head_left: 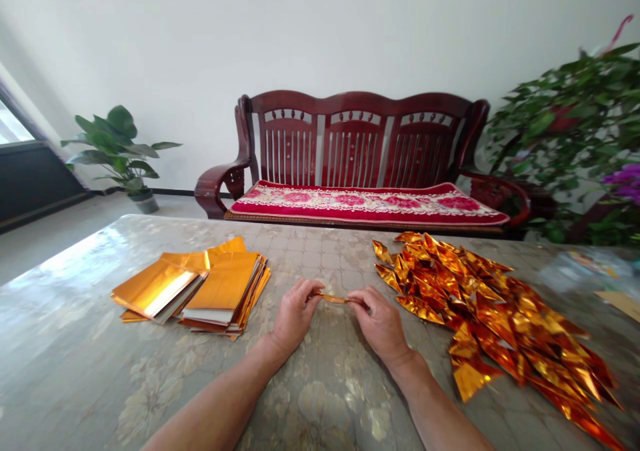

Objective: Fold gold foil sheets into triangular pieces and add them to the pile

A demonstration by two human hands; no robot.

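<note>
Between my two hands stretches a narrow folded strip of gold foil paper, held just over the table. My left hand pinches its left end, and my right hand pinches the other; the fingertips hide both ends. To the left of my left hand lie stacks of flat gold foil paper sheets, with pale undersides showing at the edges. A heap of folded gold foil pieces, pointed at the ends, spreads out to the right of my right hand.
The table has a patterned, shiny cover. A clear plastic bag lies at its right side. Beyond stands a dark red wooden bench with a red floral cushion. Potted plants stand on both sides.
</note>
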